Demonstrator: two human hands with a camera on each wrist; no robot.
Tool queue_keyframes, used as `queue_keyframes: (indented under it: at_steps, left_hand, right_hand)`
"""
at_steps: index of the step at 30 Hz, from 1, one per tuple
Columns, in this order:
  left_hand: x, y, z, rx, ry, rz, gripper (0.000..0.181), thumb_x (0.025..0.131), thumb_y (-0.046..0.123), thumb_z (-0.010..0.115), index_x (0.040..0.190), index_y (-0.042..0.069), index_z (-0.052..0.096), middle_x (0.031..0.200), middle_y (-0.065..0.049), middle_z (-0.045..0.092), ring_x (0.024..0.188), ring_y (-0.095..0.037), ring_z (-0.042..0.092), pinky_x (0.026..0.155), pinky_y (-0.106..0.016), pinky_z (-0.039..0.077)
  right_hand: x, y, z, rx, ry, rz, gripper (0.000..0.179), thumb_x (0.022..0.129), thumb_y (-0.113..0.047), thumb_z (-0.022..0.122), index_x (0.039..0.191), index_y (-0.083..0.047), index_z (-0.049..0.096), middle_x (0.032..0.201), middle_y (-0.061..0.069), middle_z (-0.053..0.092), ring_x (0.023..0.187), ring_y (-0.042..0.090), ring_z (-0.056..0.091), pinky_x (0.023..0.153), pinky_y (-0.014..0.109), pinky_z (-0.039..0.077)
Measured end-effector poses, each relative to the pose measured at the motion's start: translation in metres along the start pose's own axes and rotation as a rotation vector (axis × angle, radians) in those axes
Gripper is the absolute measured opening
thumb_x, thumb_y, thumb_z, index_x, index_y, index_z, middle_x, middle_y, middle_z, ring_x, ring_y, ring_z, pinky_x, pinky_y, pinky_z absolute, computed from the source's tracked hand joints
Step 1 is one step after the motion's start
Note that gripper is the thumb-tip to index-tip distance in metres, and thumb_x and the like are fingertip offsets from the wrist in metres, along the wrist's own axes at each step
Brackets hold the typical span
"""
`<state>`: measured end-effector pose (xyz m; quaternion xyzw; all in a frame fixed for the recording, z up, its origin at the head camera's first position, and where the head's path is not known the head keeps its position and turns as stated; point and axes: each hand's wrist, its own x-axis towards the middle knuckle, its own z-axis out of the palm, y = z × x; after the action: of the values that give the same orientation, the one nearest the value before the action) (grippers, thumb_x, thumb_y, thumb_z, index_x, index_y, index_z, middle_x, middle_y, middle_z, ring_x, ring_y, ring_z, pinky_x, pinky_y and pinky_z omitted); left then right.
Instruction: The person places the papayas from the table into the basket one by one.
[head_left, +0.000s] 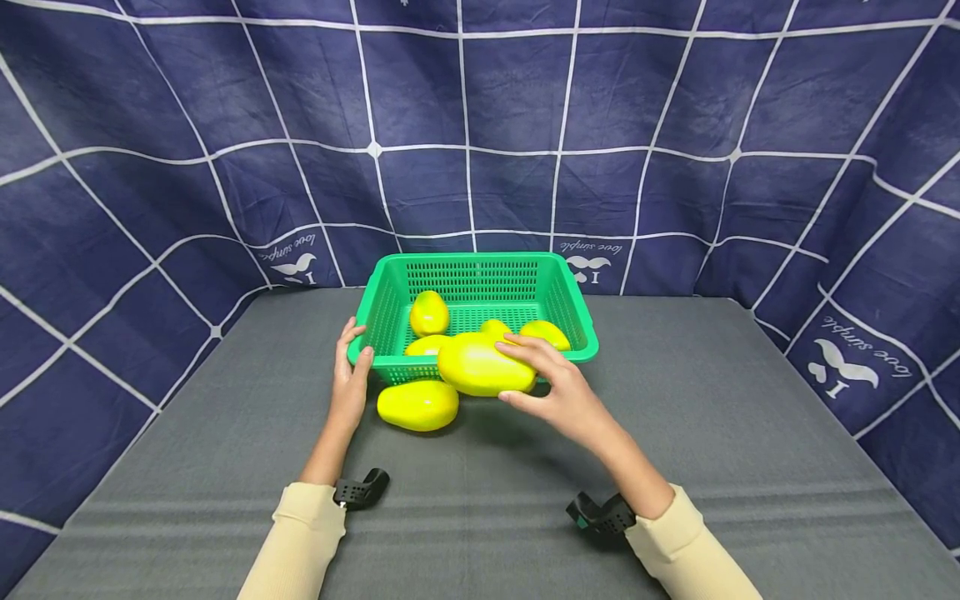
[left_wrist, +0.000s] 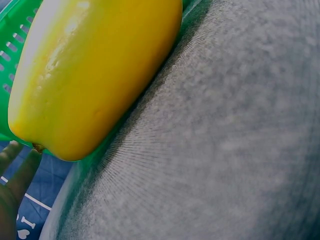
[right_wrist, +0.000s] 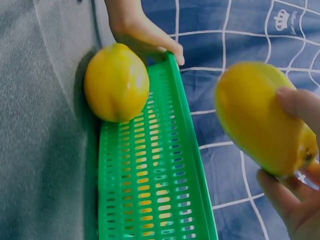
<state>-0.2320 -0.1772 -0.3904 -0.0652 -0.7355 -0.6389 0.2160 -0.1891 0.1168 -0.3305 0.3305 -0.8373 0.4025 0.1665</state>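
Observation:
My right hand (head_left: pixel 562 387) grips a large yellow papaya (head_left: pixel 480 365) between thumb and fingers. In the head view it overlaps the front rim of the green plastic basket (head_left: pixel 581 321); the right wrist view shows this papaya (right_wrist: pixel 262 117) apart from the rim. My left hand (head_left: pixel 351 379) holds the basket's front left corner, with the thumb at the rim and the fingers along the outside. A second papaya (head_left: pixel 417 406) lies on the grey surface against the basket's front wall, near my left hand. The left wrist view shows a papaya (left_wrist: pixel 95 75) up close.
Inside the basket, a yellow fruit (head_left: pixel 430 314) stands at the left and another (head_left: pixel 546 334) lies at the right. More yellow fruit is partly hidden behind the held papaya. Grey cloth (head_left: pixel 465 517) covers the table; a blue checked curtain (head_left: pixel 517 100) hangs behind the basket.

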Motion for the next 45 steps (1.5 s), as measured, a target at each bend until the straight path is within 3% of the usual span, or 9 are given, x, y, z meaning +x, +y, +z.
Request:
queue_keyframes:
  at_steps: [9, 19, 29, 35, 45]
  left_hand:
    - [0.0, 0.001, 0.0, 0.0, -0.001, -0.006, 0.044, 0.093, 0.011, 0.041, 0.133, -0.001, 0.032, 0.152, -0.009, 0.014, 0.141, -0.023, 0.008, 0.113, -0.047, 0.009]
    - [0.0, -0.001, 0.0, -0.006, 0.002, 0.009, 0.043, 0.092, 0.01, 0.041, 0.133, -0.001, 0.033, 0.152, -0.009, 0.015, 0.141, -0.024, 0.01, 0.112, -0.046, 0.01]
    - [0.0, -0.001, 0.0, -0.009, 0.004, 0.02, 0.043, 0.092, 0.009, 0.042, 0.133, -0.003, 0.033, 0.151, -0.014, 0.014, 0.141, -0.026, 0.01, 0.112, -0.047, 0.009]
    - [0.0, 0.0, 0.0, -0.011, 0.01, 0.021, 0.043, 0.092, 0.008, 0.041, 0.132, -0.002, 0.034, 0.151, -0.011, 0.016, 0.141, -0.025, 0.01, 0.112, -0.046, 0.01]
    - [0.0, 0.0, 0.0, -0.006, -0.001, 0.013, 0.043, 0.092, 0.009, 0.041, 0.133, -0.002, 0.033, 0.151, -0.012, 0.015, 0.141, -0.025, 0.009, 0.112, -0.047, 0.009]
  right_hand:
    - [0.003, 0.013, -0.003, -0.159, 0.263, -0.017, 0.057, 0.071, -0.015, 0.076, 0.124, -0.017, 0.056, 0.13, 0.007, 0.05, 0.121, 0.025, 0.047, 0.092, 0.043, 0.045]
    - [0.004, 0.038, -0.005, -0.197, 0.397, 0.106, 0.053, 0.075, -0.014, 0.073, 0.125, -0.015, 0.055, 0.131, 0.009, 0.049, 0.123, 0.028, 0.045, 0.096, 0.045, 0.041]
    - [0.005, 0.053, -0.005, -0.192, 0.365, 0.216, 0.053, 0.078, -0.017, 0.069, 0.129, -0.018, 0.052, 0.136, 0.007, 0.045, 0.126, 0.029, 0.041, 0.1, 0.048, 0.035]
    - [0.007, 0.053, -0.003, -0.157, 0.331, 0.298, 0.049, 0.079, -0.019, 0.069, 0.124, -0.016, 0.05, 0.139, 0.005, 0.043, 0.129, 0.028, 0.037, 0.103, 0.048, 0.031]
    - [0.013, 0.054, 0.001, -0.189, 0.227, 0.3, 0.043, 0.086, -0.018, 0.057, 0.129, -0.018, 0.05, 0.141, 0.005, 0.037, 0.131, 0.03, 0.031, 0.102, 0.052, 0.03]
